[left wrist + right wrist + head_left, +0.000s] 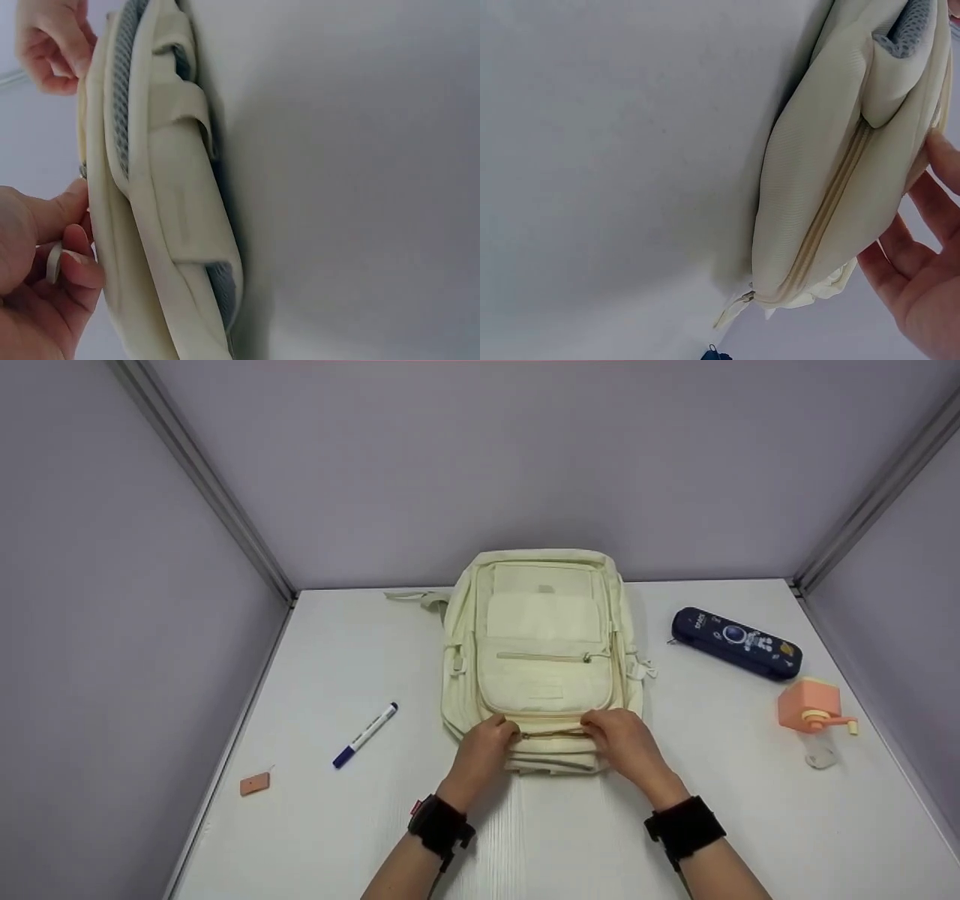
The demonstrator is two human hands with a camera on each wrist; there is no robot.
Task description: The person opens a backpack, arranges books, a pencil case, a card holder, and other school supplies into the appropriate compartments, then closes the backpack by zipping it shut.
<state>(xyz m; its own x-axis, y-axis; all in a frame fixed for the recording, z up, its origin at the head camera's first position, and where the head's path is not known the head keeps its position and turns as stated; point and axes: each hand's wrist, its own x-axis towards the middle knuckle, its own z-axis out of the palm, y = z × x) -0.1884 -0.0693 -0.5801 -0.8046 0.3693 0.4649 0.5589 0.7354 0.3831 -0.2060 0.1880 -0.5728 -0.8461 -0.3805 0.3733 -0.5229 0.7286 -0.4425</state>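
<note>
A cream backpack [544, 619] lies on its back, its bottom end towards me. My left hand [481, 748] pinches the backpack's lower front at the left end of a zipper [553, 733]. At the other end of that zipper, my right hand [628, 744] grips the fabric edge between thumb and fingers. The left wrist view shows the left hand [52, 259], with a ring on one finger, at the bag's front edge. In the right wrist view the right hand [930, 247] holds the bag's side, its fingers against the fabric.
On the white table [360, 840], a marker [365, 735] and a small brown block-like item [255, 784] lie left. To the right are a navy pencil case [737, 643] and an orange box with a crank [810, 705]. Grey panels [480, 457] surround the table.
</note>
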